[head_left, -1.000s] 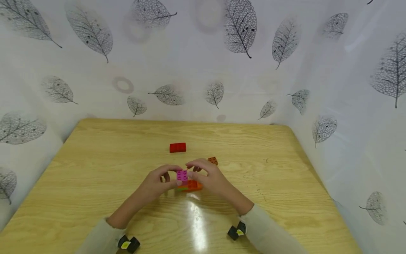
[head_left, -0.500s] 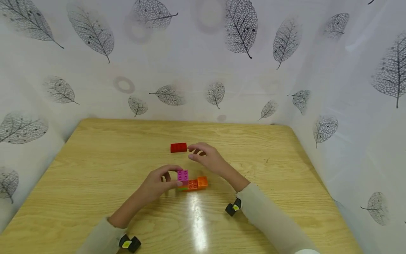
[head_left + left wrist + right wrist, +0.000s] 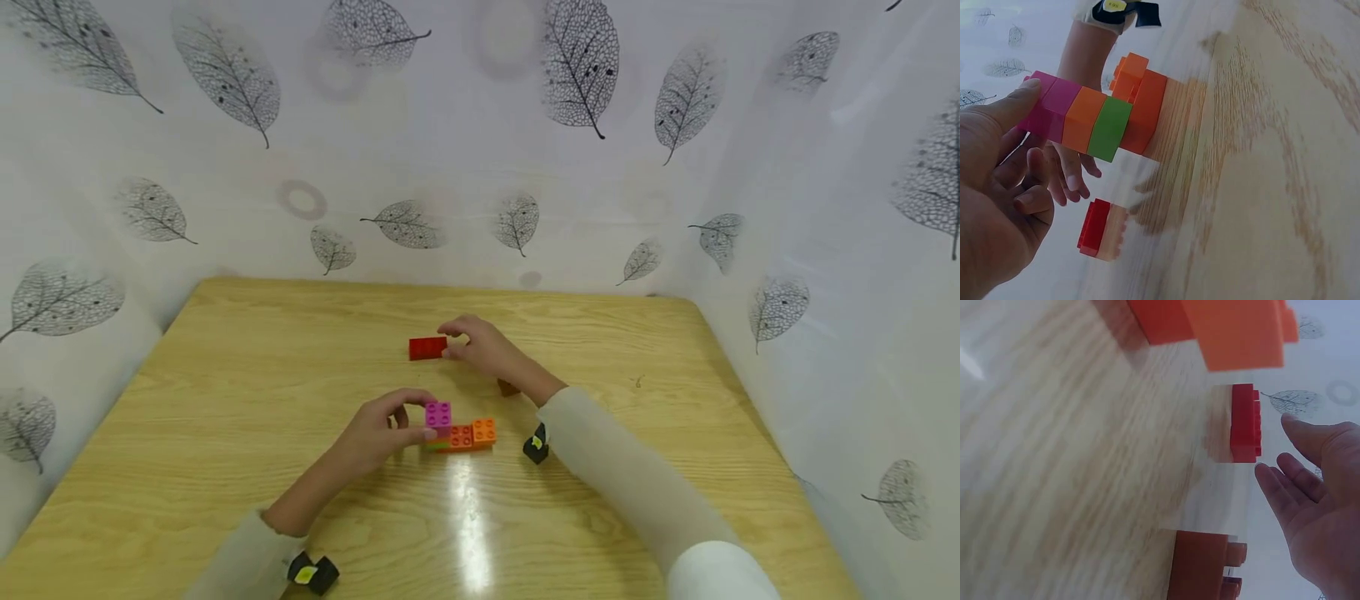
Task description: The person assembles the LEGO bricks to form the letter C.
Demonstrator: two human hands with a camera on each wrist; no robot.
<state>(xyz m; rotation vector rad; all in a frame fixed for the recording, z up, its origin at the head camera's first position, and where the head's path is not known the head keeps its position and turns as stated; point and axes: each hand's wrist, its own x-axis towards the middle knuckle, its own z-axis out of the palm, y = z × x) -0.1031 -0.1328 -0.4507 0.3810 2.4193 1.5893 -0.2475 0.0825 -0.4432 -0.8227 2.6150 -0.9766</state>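
Observation:
My left hand (image 3: 378, 433) pinches the pink toy brick (image 3: 438, 415) topping a small stack between thumb and fingers. In the left wrist view, an orange brick (image 3: 1082, 119) and a green brick (image 3: 1109, 129) sit below the pink. This stack joins one end of a long red-orange brick (image 3: 1149, 106); a small orange brick (image 3: 484, 431) stands on its other end. Farther back, my right hand (image 3: 483, 348) reaches beside a red brick (image 3: 426, 348), thumb and fingers apart. The right wrist view shows a gap between those fingers and the red brick (image 3: 1244, 424).
A brown brick (image 3: 1197, 565) lies on the wooden table (image 3: 262, 350), partly hidden under my right forearm in the head view. A white curtain with leaf prints (image 3: 480, 167) hangs behind the table.
My right hand has moved from the brick assembly back to the right end of the red brick. The left hand keeps its hold on the pink brick.

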